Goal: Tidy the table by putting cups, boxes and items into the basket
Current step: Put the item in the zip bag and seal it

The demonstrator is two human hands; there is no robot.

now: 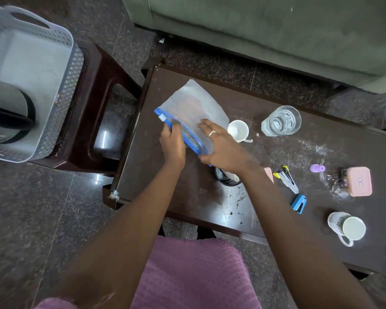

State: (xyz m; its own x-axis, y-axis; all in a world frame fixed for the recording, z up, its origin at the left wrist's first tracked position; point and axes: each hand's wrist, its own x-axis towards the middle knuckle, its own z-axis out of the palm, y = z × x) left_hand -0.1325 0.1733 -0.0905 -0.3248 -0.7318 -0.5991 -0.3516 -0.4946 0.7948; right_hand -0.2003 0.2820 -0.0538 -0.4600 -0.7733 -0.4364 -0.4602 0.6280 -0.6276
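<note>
mug: stood upright at the near right of the desk
left hand: gripped the pouch's blue zip edge
right hand: fingers spread flat on the pouch
pouch: at the desk's left end, between the hands
basket: on a stool left of the desk

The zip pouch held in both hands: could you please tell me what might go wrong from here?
The zip pouch lies right beside the small white cup; lifting or swinging it could tip the cup.
The right hand has its wrist over the black mesh holder, which it might knock.
The left hand grips only the blue edge, so the pouch may slip.
</note>
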